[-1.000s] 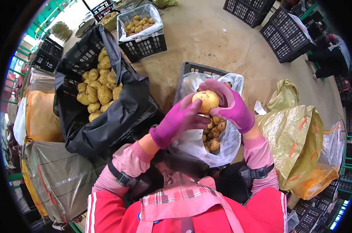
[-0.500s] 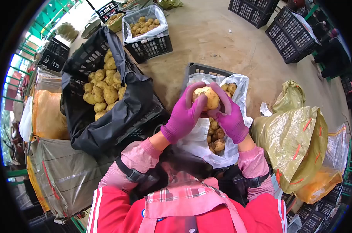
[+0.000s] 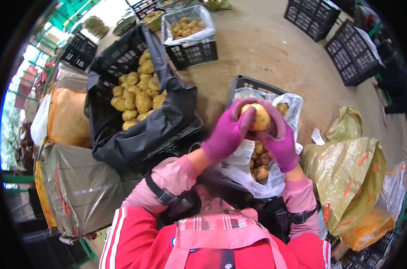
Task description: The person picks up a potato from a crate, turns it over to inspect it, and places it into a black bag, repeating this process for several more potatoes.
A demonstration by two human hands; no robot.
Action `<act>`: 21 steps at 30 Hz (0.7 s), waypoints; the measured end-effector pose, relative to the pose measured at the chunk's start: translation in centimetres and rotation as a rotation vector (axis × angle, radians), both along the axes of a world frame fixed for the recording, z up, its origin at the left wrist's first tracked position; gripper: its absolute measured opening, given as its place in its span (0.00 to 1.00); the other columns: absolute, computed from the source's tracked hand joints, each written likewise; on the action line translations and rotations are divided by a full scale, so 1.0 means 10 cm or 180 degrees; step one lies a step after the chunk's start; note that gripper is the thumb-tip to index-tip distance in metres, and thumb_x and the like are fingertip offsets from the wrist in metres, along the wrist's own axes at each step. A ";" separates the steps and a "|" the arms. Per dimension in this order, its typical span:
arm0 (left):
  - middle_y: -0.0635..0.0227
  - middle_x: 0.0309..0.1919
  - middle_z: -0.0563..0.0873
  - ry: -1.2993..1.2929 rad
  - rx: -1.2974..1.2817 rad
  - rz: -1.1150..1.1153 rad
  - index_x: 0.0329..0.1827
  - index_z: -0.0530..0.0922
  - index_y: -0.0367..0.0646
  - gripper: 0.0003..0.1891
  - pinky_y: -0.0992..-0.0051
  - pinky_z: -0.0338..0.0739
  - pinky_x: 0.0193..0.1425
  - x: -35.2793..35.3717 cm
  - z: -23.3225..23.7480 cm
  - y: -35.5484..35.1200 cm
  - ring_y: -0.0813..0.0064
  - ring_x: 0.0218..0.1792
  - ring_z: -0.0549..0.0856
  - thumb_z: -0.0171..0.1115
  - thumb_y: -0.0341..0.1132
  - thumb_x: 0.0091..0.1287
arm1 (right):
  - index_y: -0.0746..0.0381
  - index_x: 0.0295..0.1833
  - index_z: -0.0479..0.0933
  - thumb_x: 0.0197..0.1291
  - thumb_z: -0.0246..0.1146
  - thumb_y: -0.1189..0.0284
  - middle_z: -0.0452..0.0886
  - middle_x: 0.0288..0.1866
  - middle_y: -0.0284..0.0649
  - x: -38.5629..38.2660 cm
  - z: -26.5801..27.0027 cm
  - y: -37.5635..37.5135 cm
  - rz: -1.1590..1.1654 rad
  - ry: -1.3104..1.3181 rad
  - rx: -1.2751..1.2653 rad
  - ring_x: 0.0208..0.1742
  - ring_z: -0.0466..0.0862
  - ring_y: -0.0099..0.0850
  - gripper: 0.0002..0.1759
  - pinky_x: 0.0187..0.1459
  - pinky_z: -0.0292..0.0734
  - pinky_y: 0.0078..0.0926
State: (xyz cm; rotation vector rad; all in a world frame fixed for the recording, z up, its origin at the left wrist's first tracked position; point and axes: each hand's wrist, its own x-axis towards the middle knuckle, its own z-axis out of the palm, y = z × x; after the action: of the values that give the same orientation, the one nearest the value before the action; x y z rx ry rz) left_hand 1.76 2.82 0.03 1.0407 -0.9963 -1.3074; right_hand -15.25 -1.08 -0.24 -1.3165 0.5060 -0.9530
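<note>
Both of my hands wear purple gloves and grip one pale potato [image 3: 260,117] between them. My left hand [image 3: 228,134] closes on its left side, with the thumb across the front. Fingers of my right hand [image 3: 280,139] wrap its far and right side. Directly below is a crate [image 3: 249,82] lined with a white plastic bag [image 3: 294,105]; smaller, browner potatoes [image 3: 260,166] lie in it. To the left, a black crate lined with dark sheeting [image 3: 143,139] contains many larger yellow potatoes [image 3: 143,102].
A white-lined crate of potatoes [image 3: 192,54] stands at the back. Yellow-green sacks [image 3: 347,175] lie to my right, and a grey wrapped bundle [image 3: 80,188] to my left. Black crates [image 3: 354,54] stand at far right, near a person in dark clothing [image 3: 394,85].
The potato has been turned slightly between my hands, which still grip it. My view has shifted, so the surroundings appear further right and a little tilted.
</note>
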 end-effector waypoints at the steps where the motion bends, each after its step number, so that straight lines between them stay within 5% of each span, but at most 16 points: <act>1: 0.61 0.53 0.79 0.0544 0.0265 0.0168 0.68 0.70 0.44 0.23 0.69 0.89 0.44 -0.03 0.20 0.05 0.68 0.45 0.88 0.50 0.50 0.79 | 0.68 0.75 0.63 0.64 0.68 0.73 0.72 0.71 0.43 0.03 0.08 0.00 0.0167 -0.0366 0.0402 0.66 0.77 0.31 0.37 0.62 0.76 0.25; 2: 0.60 0.52 0.80 0.0707 0.0378 0.0332 0.68 0.69 0.44 0.25 0.69 0.90 0.43 0.00 0.39 0.09 0.66 0.46 0.88 0.45 0.53 0.80 | 0.68 0.74 0.63 0.66 0.66 0.69 0.72 0.70 0.45 0.00 0.06 -0.05 -0.0033 -0.0106 0.0260 0.64 0.78 0.31 0.35 0.62 0.76 0.25; 5: 0.57 0.51 0.80 -0.1021 -0.0992 0.1924 0.66 0.69 0.42 0.22 0.65 0.89 0.44 0.42 0.54 0.16 0.61 0.43 0.87 0.42 0.47 0.80 | 0.68 0.72 0.66 0.70 0.62 0.66 0.75 0.68 0.49 -0.12 -0.09 -0.24 -0.0535 0.0628 -0.0072 0.61 0.81 0.33 0.30 0.62 0.77 0.27; 7: 0.55 0.49 0.80 -0.0167 -0.1150 0.2826 0.65 0.69 0.38 0.19 0.61 0.86 0.48 0.75 1.01 0.32 0.60 0.41 0.86 0.41 0.40 0.79 | 0.69 0.69 0.70 0.72 0.59 0.72 0.78 0.64 0.49 -0.25 -0.03 -0.38 -0.0867 0.0865 -0.0201 0.60 0.82 0.33 0.24 0.62 0.77 0.27; 8: 0.57 0.55 0.80 -0.0886 -0.1404 0.3169 0.61 0.75 0.32 0.18 0.71 0.81 0.55 0.96 1.08 0.42 0.66 0.50 0.84 0.46 0.38 0.80 | 0.69 0.68 0.71 0.72 0.58 0.74 0.80 0.61 0.48 -0.32 0.12 -0.39 -0.0785 0.0755 -0.0001 0.58 0.83 0.31 0.22 0.61 0.77 0.26; 11: 0.55 0.57 0.83 -0.3582 -0.1423 0.3547 0.62 0.77 0.33 0.19 0.68 0.75 0.63 1.69 0.87 0.58 0.65 0.55 0.83 0.44 0.35 0.81 | 0.66 0.66 0.74 0.70 0.61 0.70 0.83 0.59 0.43 -0.58 0.02 -0.70 -0.0628 0.1249 0.0106 0.56 0.83 0.29 0.21 0.57 0.78 0.24; 14: 0.54 0.57 0.83 -0.3127 -0.2117 0.3051 0.60 0.78 0.33 0.16 0.64 0.71 0.67 0.91 1.05 0.50 0.62 0.59 0.82 0.49 0.30 0.77 | 0.65 0.64 0.76 0.65 0.65 0.63 0.84 0.58 0.47 -0.73 -0.79 -1.17 -0.0667 0.2327 -0.0507 0.57 0.83 0.33 0.25 0.59 0.77 0.28; 16: 0.53 0.57 0.83 -0.3364 -0.2536 0.1867 0.59 0.79 0.35 0.17 0.61 0.71 0.68 0.65 0.92 0.36 0.55 0.61 0.81 0.59 0.27 0.69 | 0.65 0.62 0.78 0.59 0.67 0.57 0.83 0.59 0.52 -0.75 -1.37 -1.38 -0.0306 0.3652 -0.0780 0.60 0.83 0.40 0.30 0.62 0.76 0.34; 18: 0.53 0.56 0.83 -0.3341 -0.2394 0.0871 0.58 0.80 0.37 0.21 0.58 0.71 0.67 0.45 0.58 0.20 0.50 0.61 0.80 0.67 0.27 0.61 | 0.64 0.61 0.79 0.57 0.66 0.56 0.81 0.60 0.54 -0.67 -1.87 -1.39 0.0190 0.4556 -0.0559 0.62 0.82 0.46 0.31 0.63 0.75 0.38; 21: 0.54 0.55 0.84 -0.3157 -0.1587 0.0240 0.58 0.80 0.37 0.20 0.62 0.72 0.68 0.28 0.29 0.26 0.53 0.62 0.81 0.65 0.24 0.62 | 0.60 0.63 0.76 0.58 0.64 0.59 0.81 0.61 0.52 -0.58 -2.41 -1.13 0.0377 0.5847 -0.0263 0.60 0.82 0.47 0.28 0.59 0.79 0.41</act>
State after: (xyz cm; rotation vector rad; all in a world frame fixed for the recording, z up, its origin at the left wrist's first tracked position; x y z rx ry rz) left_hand 4.51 5.42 2.96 1.3102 -1.8692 -0.3616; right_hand -21.04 -12.40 -24.32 -1.9922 1.6955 0.6435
